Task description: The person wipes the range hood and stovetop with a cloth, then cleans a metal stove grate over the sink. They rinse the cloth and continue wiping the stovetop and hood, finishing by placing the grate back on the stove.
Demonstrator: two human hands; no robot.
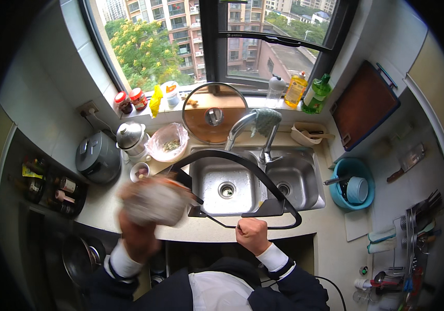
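Observation:
My left hand (138, 235), blurred by motion, holds a greyish-white, cloth-like thing (154, 202) over the counter left of the sink. An orange-brown edge shows along its top, but blur hides its exact kind. My right hand (252, 235) is closed in a fist around the lower bar of a black metal frame rack (261, 173). The frame's curved bar arches over the double-bowl stainless steel sink (206, 180). Its left end passes behind the cloth-like thing, so I cannot tell whether they touch.
A plastic-lined bowl (167, 143), a small white bowl (139, 171) and a grey electric cooker (99, 157) stand left. A glass lid (215, 105) leans behind the faucet (241, 126). At right are a blue basin (340, 194), a cutting board (366, 105) and a cleaver (410, 157).

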